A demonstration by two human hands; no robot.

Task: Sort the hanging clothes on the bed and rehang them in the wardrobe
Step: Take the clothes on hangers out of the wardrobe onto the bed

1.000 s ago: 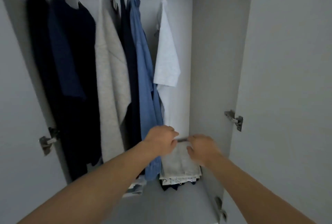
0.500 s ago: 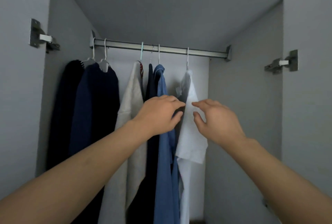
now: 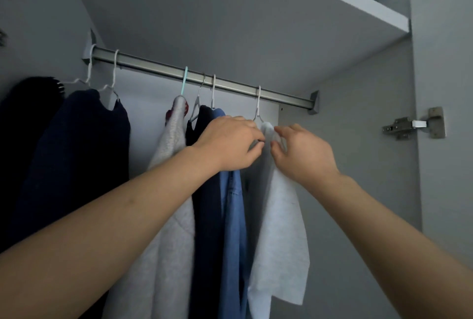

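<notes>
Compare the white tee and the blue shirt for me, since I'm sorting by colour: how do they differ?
The white tee is pale, the blue shirt mid-blue. The tee hangs rightmost on the rail, apart; the shirt is pressed against a dark garment. Both hands, left hand and right hand, pinch the tee's shoulder, not the shirt. Both hang on white hangers.

Two bare forearms enter frame, one from 8 o'clock, other from 4 o'clock. No sleeve visible on either; arms uncovered to frame edge. Left hand (image 3: 231, 143): bare, no ring, watch or glove seen; knuckles and back visible. Right hand (image 3: 304, 155): bare, unadorned; short fingers (image 3: 282, 130), nails too small to judge.
</notes>
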